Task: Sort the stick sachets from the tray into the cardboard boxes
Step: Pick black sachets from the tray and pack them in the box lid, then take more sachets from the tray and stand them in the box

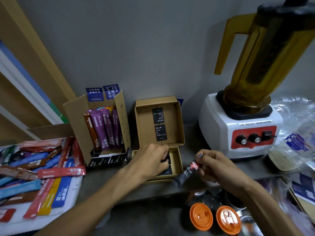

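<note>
A white tray (73,189) at the left holds several stick sachets (34,169) in red, blue, brown and yellow. A tall cardboard box (119,106) stands behind it with purple and brown sachets (104,128) upright inside. In the middle lies a flat cardboard box (177,160) with its lid raised. My left hand (151,159) reaches into this flat box, its fingers closed on black sachets there. My right hand (213,166) pinches a black sachet with a red band (187,172) just right of the flat box, above the counter.
A white blender (238,128) with an amber jug stands at the back right. Crumpled clear plastic bags (296,133) lie beside it. Two orange can lids (216,217) sit at the front, near dark cups. A grey wall closes off the back.
</note>
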`<state>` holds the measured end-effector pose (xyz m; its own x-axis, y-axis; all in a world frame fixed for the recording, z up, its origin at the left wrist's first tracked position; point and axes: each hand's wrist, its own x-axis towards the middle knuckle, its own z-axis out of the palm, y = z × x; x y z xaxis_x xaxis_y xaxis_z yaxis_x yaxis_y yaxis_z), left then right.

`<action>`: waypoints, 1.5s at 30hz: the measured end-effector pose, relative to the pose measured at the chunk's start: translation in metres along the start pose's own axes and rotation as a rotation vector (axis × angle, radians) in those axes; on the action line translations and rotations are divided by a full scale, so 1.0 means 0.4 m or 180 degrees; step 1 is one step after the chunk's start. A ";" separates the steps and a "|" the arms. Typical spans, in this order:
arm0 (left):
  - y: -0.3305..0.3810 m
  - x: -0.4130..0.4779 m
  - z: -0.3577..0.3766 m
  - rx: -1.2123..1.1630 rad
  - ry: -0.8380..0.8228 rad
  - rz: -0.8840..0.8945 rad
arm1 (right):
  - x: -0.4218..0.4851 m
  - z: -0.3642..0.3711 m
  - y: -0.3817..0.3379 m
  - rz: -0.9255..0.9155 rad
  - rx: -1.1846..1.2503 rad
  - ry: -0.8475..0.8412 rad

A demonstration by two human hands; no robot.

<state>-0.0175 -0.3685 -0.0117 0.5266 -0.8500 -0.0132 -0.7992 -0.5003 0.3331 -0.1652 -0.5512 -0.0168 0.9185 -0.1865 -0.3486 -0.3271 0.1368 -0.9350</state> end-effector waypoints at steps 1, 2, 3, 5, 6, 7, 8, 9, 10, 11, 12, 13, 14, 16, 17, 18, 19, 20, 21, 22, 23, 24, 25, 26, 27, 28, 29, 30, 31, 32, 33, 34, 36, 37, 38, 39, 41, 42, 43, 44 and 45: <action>0.000 0.009 0.009 -0.0187 -0.0137 -0.0091 | -0.003 -0.002 0.000 -0.0007 0.0041 0.0069; -0.003 0.013 0.012 -0.0452 -0.0258 -0.0184 | -0.008 -0.005 -0.001 -0.0009 0.0085 0.0129; -0.009 0.012 0.010 -0.0705 -0.0322 -0.0257 | -0.014 -0.010 -0.001 -0.0011 0.0109 0.0178; -0.037 -0.002 -0.006 -0.0784 -0.0189 -0.0299 | -0.026 -0.020 -0.002 -0.0038 0.0062 0.0272; -0.058 -0.012 -0.015 -0.0549 -0.0076 -0.0267 | -0.032 -0.023 -0.003 -0.0065 -0.0016 0.0323; -0.078 -0.023 -0.020 -0.0281 -0.0040 -0.0241 | -0.035 -0.023 -0.003 -0.0103 -0.0121 0.0381; -0.093 -0.032 -0.023 -0.0086 -0.0103 -0.0245 | -0.037 -0.021 -0.003 -0.0145 -0.0229 0.0436; -0.100 -0.040 -0.022 -0.0002 -0.0216 -0.0259 | -0.036 -0.015 -0.005 -0.0184 -0.0317 0.0474; -0.100 -0.046 -0.018 0.0004 -0.0283 -0.0260 | -0.034 -0.007 -0.006 -0.0219 -0.0388 0.0493; -0.095 -0.050 -0.014 -0.0033 -0.0275 -0.0243 | -0.032 0.004 -0.009 -0.0254 -0.0458 0.0497; -0.089 -0.051 -0.011 -0.0078 -0.0253 -0.0226 | -0.029 0.015 -0.013 -0.0283 -0.0540 0.0500; -0.084 -0.050 -0.009 -0.0131 -0.0239 -0.0210 | -0.025 0.025 -0.016 -0.0304 -0.0641 0.0507; -0.081 -0.050 -0.009 -0.0169 -0.0246 -0.0204 | -0.022 0.035 -0.019 -0.0309 -0.0754 0.0519; -0.078 -0.054 -0.020 -0.0209 -0.0233 -0.0224 | -0.011 0.053 -0.019 -0.0298 -0.0950 0.0550; -0.079 -0.058 -0.028 -0.0226 -0.0163 -0.0230 | -0.003 0.063 -0.018 -0.0288 -0.1020 0.0561; -0.082 -0.064 -0.038 -0.0241 -0.0056 -0.0239 | 0.007 0.074 -0.018 -0.0276 -0.1097 0.0563; -0.084 -0.072 -0.049 -0.0259 0.0051 -0.0257 | 0.017 0.088 -0.017 -0.0273 -0.1169 0.0556; -0.087 -0.081 -0.061 -0.0279 0.0149 -0.0269 | 0.030 0.103 -0.015 -0.0273 -0.1214 0.0545; -0.088 -0.090 -0.070 -0.0299 0.0232 -0.0264 | 0.042 0.119 -0.012 -0.0288 -0.1250 0.0533; -0.088 -0.100 -0.076 -0.0317 0.0287 -0.0247 | 0.056 0.133 -0.007 -0.0316 -0.1335 0.0545; -0.087 -0.109 -0.078 -0.0330 0.0315 -0.0225 | 0.068 0.147 -0.004 -0.0363 -0.1488 0.0598; -0.085 -0.117 -0.076 -0.0331 0.0332 -0.0205 | 0.077 0.159 0.001 -0.0423 -0.1727 0.0689; -0.085 -0.126 -0.072 -0.0320 0.0352 -0.0196 | 0.085 0.168 0.008 -0.0497 -0.2071 0.0788; -0.086 -0.135 -0.066 -0.0327 0.0386 -0.0204 | 0.090 0.176 0.015 -0.0562 -0.2465 0.0859; -0.090 -0.145 -0.060 -0.0352 0.0438 -0.0219 | 0.092 0.186 0.019 -0.0606 -0.2815 0.0872; -0.094 -0.157 -0.056 -0.0388 0.0508 -0.0233 | 0.095 0.195 0.025 -0.0631 -0.3079 0.0849; -0.098 -0.169 -0.052 -0.0426 0.0593 -0.0245 | 0.097 0.204 0.029 -0.0647 -0.3278 0.0822; -0.102 -0.182 -0.050 -0.0468 0.0702 -0.0254 | 0.099 0.211 0.033 -0.0664 -0.3434 0.0818; -0.109 -0.196 -0.047 -0.0501 0.0808 -0.0263 | 0.100 0.216 0.036 -0.0692 -0.3532 0.0844; -0.118 -0.209 -0.046 -0.0530 0.0898 -0.0272 | 0.103 0.219 0.039 -0.0705 -0.3562 0.0878; -0.128 -0.221 -0.045 -0.0564 0.0944 -0.0289 | 0.103 0.222 0.040 -0.0685 -0.3541 0.0904; -0.139 -0.232 -0.045 -0.0599 0.0965 -0.0302 | 0.102 0.223 0.040 -0.0652 -0.3485 0.0937; -0.161 -0.253 -0.046 -0.0690 0.1031 -0.0342 | 0.099 0.225 0.039 -0.0632 -0.3312 0.1073; -0.171 -0.266 -0.047 -0.0731 0.1107 -0.0379 | 0.095 0.227 0.036 -0.0683 -0.3167 0.1189; -0.179 -0.282 -0.050 -0.0765 0.1212 -0.0436 | 0.090 0.231 0.034 -0.0767 -0.3005 0.1303; -0.185 -0.298 -0.051 -0.0796 0.1330 -0.0512 | 0.084 0.237 0.033 -0.0862 -0.2876 0.1379; -0.194 -0.335 -0.049 -0.0822 0.1486 -0.0731 | 0.068 0.253 0.034 -0.1027 -0.2745 0.1293; -0.197 -0.355 -0.046 -0.0798 0.1531 -0.0873 | 0.060 0.266 0.033 -0.1096 -0.2693 0.1168; -0.206 -0.378 -0.039 -0.0764 0.1575 -0.1016 | 0.055 0.282 0.030 -0.1159 -0.2650 0.1027; -0.215 -0.404 -0.034 -0.0741 0.1618 -0.1174 | 0.052 0.300 0.023 -0.1239 -0.2616 0.0885; -0.225 -0.432 -0.030 -0.0728 0.1657 -0.1365 | 0.050 0.321 0.015 -0.1333 -0.2592 0.0758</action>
<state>-0.0331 -0.1747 -0.0283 0.8967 -0.3683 0.2455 -0.4398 -0.6774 0.5897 -0.1204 -0.4292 -0.0210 0.9563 -0.2726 0.1056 -0.1181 -0.6908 -0.7133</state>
